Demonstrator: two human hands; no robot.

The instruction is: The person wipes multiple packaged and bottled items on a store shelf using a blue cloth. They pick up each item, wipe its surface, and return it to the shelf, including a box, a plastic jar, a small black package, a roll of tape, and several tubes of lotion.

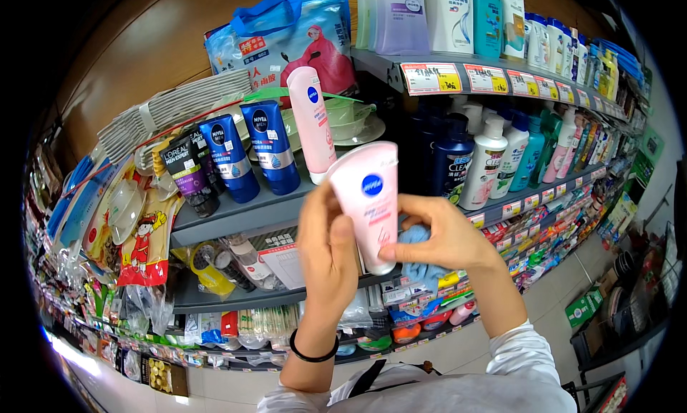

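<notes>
A pink Nivea squeeze tube [370, 214] is held up in front of the shelf, its white cap end down. My left hand [328, 252] grips it along its left side. My right hand [435, 236] pinches it near the cap with the thumb and also holds a crumpled blue cloth [421, 255] beneath the fingers. Just behind, a second pink Nivea tube [314, 126] stands upright on the grey shelf [236, 222]. Two blue Nivea Men tubes [228, 158] and dark L'Oreal Men Expert tubes [188, 174] stand to its left.
Pump bottles [485, 161] line the shelf at right, under an upper shelf with price tags [432, 79] and more bottles. A raincoat bag [284, 43] stands behind stacked plastic bowls [343, 120]. Hanging packets [147, 236] crowd the left. Tiled floor [225, 383] lies below.
</notes>
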